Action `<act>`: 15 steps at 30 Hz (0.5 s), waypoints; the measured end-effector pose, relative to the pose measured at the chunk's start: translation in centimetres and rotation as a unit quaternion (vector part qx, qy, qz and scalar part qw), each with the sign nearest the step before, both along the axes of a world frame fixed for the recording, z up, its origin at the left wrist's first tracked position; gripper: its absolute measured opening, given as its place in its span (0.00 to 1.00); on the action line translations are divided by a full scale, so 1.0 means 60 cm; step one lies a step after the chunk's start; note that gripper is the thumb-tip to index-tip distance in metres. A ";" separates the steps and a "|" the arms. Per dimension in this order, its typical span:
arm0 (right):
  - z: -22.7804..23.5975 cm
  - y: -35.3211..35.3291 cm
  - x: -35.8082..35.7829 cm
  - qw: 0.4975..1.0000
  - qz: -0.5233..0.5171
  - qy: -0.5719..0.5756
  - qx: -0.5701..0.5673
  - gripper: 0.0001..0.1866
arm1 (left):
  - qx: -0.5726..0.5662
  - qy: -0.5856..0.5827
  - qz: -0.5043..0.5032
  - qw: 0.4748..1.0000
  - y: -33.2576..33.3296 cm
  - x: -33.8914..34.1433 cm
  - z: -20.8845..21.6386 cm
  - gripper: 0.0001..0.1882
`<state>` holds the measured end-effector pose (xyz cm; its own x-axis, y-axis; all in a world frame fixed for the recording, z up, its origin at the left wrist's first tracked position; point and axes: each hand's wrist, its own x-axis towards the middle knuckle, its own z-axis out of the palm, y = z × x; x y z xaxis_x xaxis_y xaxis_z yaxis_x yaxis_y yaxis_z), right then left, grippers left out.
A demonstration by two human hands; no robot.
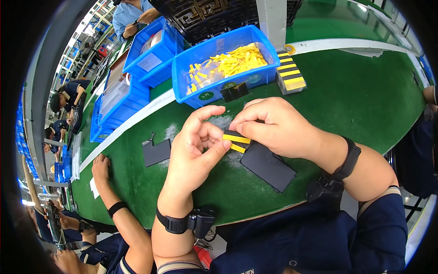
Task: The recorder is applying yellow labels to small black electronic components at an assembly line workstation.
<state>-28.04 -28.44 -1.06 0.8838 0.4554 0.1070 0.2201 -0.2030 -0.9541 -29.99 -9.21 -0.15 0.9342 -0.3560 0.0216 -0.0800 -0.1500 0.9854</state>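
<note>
Over the near middle of the bench, my left hand (194, 148) pinches a small dark piece with two yellow strips (236, 138) between thumb and fingers; its index finger curls free above. My right hand (276, 121) meets it from the other side, thumb and index finger closed at the piece's upper edge. What those fingertips grip is partly hidden. Just below my right hand lie stacked dark rectangular plates (268, 166). Left of my left hand rests another dark plate (156, 152) with a notched corner.
A blue bin (219, 93) of loose yellow strips stands beyond my hands. To its right sits a block with yellow and black stripes (291, 75). More blue bins (130, 98) line the left. A co-worker's hand (101, 168) rests on the green bench at left.
</note>
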 end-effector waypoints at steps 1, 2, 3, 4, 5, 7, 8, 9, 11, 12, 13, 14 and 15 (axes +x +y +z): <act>0.000 0.000 0.000 1.000 0.003 0.005 -0.005 0.10 | 0.000 0.000 0.000 1.000 0.001 0.000 -0.001 0.26; 0.000 0.001 0.000 1.000 0.005 0.009 -0.010 0.10 | 0.001 0.002 -0.003 1.000 0.001 0.001 -0.001 0.26; -0.002 0.000 0.000 1.000 0.005 0.010 -0.010 0.10 | 0.003 0.003 -0.007 1.000 0.001 0.001 -0.002 0.26; -0.004 0.000 0.000 1.000 0.003 -0.017 -0.005 0.10 | 0.003 0.004 -0.007 1.000 0.000 0.001 -0.002 0.26; -0.006 0.000 0.000 0.999 0.001 -0.044 0.000 0.10 | 0.004 0.002 -0.008 1.000 -0.001 0.000 -0.002 0.26; -0.006 0.000 0.001 0.999 0.002 -0.046 -0.004 0.10 | 0.005 0.000 -0.009 1.000 -0.001 0.000 -0.002 0.26; -0.006 0.000 0.001 0.999 0.003 -0.049 -0.008 0.10 | 0.004 0.001 -0.010 1.000 -0.001 0.000 -0.002 0.26; -0.006 0.001 0.000 0.999 0.004 -0.049 -0.008 0.10 | 0.002 0.002 -0.010 1.000 -0.001 0.000 -0.002 0.26; -0.006 0.001 -0.001 0.999 0.001 -0.044 -0.004 0.10 | 0.006 0.000 -0.011 1.000 -0.001 0.000 -0.002 0.26; -0.006 0.001 -0.001 0.999 0.001 -0.044 -0.004 0.10 | 0.010 -0.002 -0.012 1.000 -0.001 0.000 -0.002 0.26; -0.005 0.001 0.000 0.999 0.007 -0.040 -0.016 0.10 | 0.010 -0.002 -0.012 1.000 -0.001 0.001 -0.003 0.26; -0.004 0.001 0.000 0.999 0.014 -0.037 -0.027 0.10 | 0.010 -0.002 -0.012 1.000 -0.001 0.001 -0.003 0.26; -0.003 0.001 0.000 0.999 0.014 -0.037 -0.027 0.10 | 0.010 -0.003 -0.012 1.000 -0.001 0.001 -0.003 0.26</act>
